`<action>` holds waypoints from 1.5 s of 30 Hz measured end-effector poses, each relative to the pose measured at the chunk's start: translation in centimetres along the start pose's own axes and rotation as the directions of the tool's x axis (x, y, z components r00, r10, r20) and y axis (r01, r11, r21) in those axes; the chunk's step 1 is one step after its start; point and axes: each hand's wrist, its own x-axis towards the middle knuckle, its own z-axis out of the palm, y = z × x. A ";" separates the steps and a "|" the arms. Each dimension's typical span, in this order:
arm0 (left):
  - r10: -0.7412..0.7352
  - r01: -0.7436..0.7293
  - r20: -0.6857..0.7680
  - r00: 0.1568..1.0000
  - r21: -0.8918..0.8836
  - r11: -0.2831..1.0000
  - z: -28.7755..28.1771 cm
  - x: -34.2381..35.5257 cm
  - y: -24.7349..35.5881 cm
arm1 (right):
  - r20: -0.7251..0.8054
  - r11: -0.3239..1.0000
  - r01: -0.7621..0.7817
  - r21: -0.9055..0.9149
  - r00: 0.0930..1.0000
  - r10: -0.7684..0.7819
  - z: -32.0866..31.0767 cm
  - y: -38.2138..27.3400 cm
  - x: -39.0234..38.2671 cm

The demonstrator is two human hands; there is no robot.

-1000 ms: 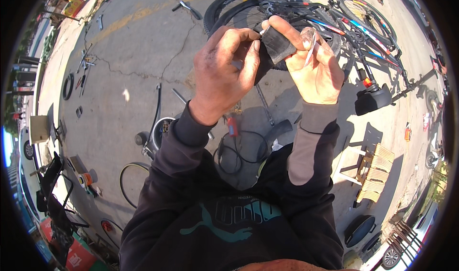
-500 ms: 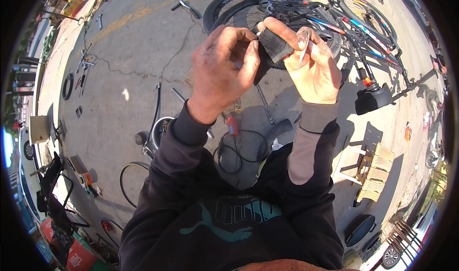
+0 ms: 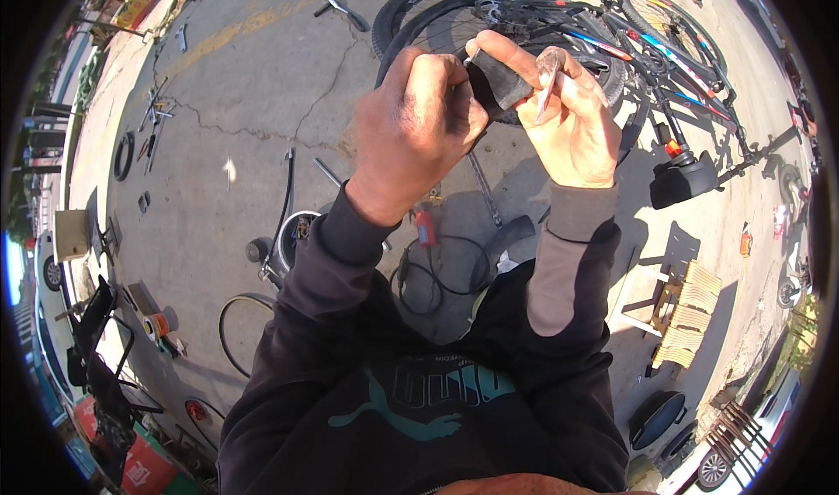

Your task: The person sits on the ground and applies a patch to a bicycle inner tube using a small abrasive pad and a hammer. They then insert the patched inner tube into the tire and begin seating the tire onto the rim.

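In front of me, above the bike, a flat piece of black rubber (image 3: 496, 84) is held up between both hands. My left hand (image 3: 418, 132) is closed on its left end, thumb and fingers bunched against it. My right hand (image 3: 568, 119) grips the right side, with index finger stretched over the rubber toward my left fingertips. It also pinches a thin, pale, curled strip (image 3: 545, 97) between its fingers. A small pale bit shows at my right index fingertip; I cannot make out what it is. My left fingertips are partly hidden.
A bicycle (image 3: 664, 49) lies beyond my hands. Several tools (image 3: 157, 115) and a tire (image 3: 124, 156) lie on the left. A red object (image 3: 425, 228) with looped hose sits below. A wooden stool (image 3: 686, 316) is right, a black folding chair (image 3: 100, 346) lower left.
My left thumb has curled in from upright onto the rubber, and the left fingers have bunched tighter. The rubber has tilted and is more covered. My right hand has shifted slightly left.
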 end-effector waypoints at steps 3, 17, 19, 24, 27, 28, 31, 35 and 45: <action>0.013 -0.018 -0.065 0.998 -0.081 0.997 -0.8 0.2 0.9 | 0.029 0.991 -0.015 -0.132 0.999 0.019 -1.0 -1.0 0.1; -0.219 0.230 0.077 0.973 -0.188 0.955 -0.2 0.3 0.4 | -0.025 1.000 -0.010 -0.025 1.000 0.009 0.0 -1.0 -0.1; -0.210 0.220 0.072 0.975 -0.189 0.957 -0.1 0.2 0.3 | -0.011 0.996 -0.032 -0.078 0.999 0.031 -0.2 -1.1 -0.1; -0.236 0.249 0.088 0.968 -0.204 0.947 -0.1 0.2 0.3 | -0.030 0.998 -0.010 -0.056 1.000 0.008 0.6 -0.9 0.1; -0.214 0.227 0.087 0.973 -0.185 0.956 -0.1 0.2 0.1 | -0.052 0.996 0.009 -0.092 0.999 -0.013 0.9 -0.7 0.0; -0.217 0.230 0.088 0.972 -0.188 0.955 -0.1 0.2 0.1 | -0.042 0.995 -0.014 -0.100 0.999 0.010 0.7 -0.8 0.0; -0.229 0.243 0.092 0.969 -0.191 0.951 -0.2 0.2 0.1 | -0.043 0.992 -0.064 -0.113 0.997 0.059 0.3 -1.0 -0.1; -0.251 0.265 0.099 0.963 -0.181 0.947 -0.3 0.3 0.2 | -0.045 0.991 -0.074 -0.113 0.997 0.069 0.3 -0.9 -0.1; -0.230 0.237 0.071 0.971 -0.112 0.965 -0.2 0.2 0.3 | -0.039 0.990 -0.093 -0.108 0.995 0.089 0.3 -0.7 -0.2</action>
